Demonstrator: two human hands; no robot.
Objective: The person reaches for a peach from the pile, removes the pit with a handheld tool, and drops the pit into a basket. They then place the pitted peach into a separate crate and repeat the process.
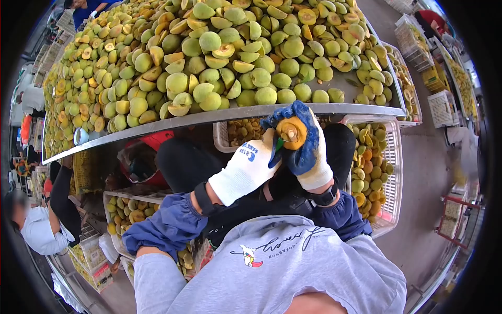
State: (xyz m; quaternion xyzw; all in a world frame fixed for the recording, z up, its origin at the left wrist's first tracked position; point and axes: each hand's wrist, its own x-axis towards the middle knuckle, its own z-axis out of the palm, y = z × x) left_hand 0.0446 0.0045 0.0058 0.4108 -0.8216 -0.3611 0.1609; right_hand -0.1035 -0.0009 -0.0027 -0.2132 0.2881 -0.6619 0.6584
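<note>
My right hand (pixel 309 152), in a blue-coated glove, is closed around a halved yellow-orange fruit (pixel 291 131) whose cut face and brown pit point up. My left hand (pixel 246 168), in a white glove, presses against it from the left and grips a small green-handled tool (pixel 280 143) at the fruit's edge; its tip is hidden. Both hands hover just below the metal rim of the table (pixel 219 115), above my lap. A big heap of green-yellow whole and halved fruit (pixel 209 63) covers the table top.
A white plastic crate (pixel 393 172) of fruit halves stands at my right. Another crate (pixel 230 144) sits under the table rim, and one more (pixel 112 198) at my lower left. A seated person (pixel 39 227) works at the far left. More crates (pixel 442 107) line the right aisle.
</note>
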